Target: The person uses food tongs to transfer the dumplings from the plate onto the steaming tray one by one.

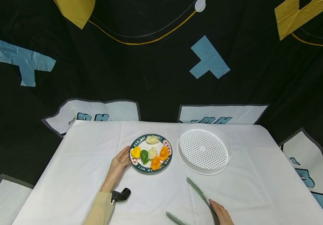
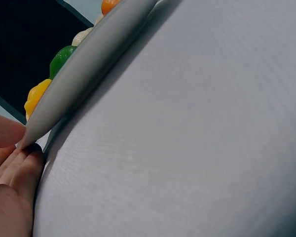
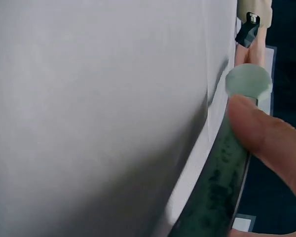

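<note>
Item: round plate (image 1: 147,170) with green lettered rim, on white-covered surface (image 1: 150,193), directly right of the left hand (image 1: 120,161).
Contents: six small pieces: one yellow (image 1: 135,152), one green (image 1: 144,157), two pale, two orange.
Left hand: grasping the plate's left edge, thumb above the rim, fingers below; the yellow piece is nearest to it.
Item: green tongs (image 1: 198,189), arms spread apart, joined end out of frame; lower right of plate.
Right hand: grasping the tongs along the right arm, behind its rounded tip, thumb pressed on it.
Item: white perforated round tray (image 1: 203,148) in a pale basin (image 1: 184,159); right of plate, just beside it, beyond the tongs.
Accessory: black wrist mount (image 1: 122,194) on the left wrist.
</note>
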